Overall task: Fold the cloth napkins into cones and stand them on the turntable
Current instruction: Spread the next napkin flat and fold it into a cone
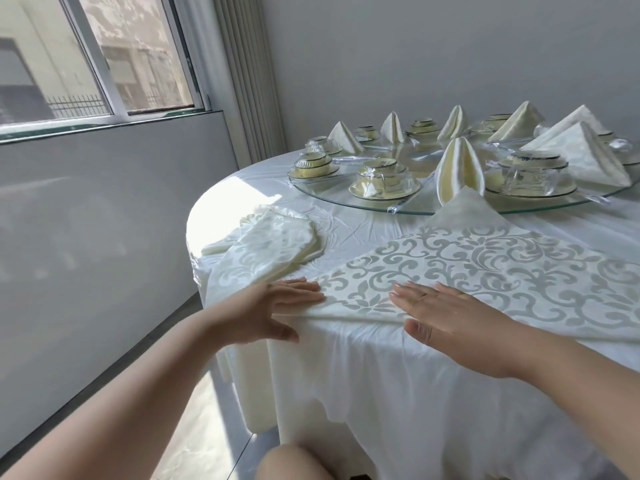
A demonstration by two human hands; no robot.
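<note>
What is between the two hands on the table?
In the head view, only the patterned napkin lies between the left hand and right hand; both press flat on its near edge.

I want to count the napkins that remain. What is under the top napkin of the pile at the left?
Under the top napkin several more folded napkin edges show, stacked on the tablecloth. Their number cannot be told; they are mostly covered.

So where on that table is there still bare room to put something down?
Bare tablecloth shows between the stack of flat napkins, the glass turntable rim and the spread napkin. The left hand and right hand press that napkin's near edge. The turntable is crowded: dish sets and standing cones alternate, leaving narrow gaps.
</note>
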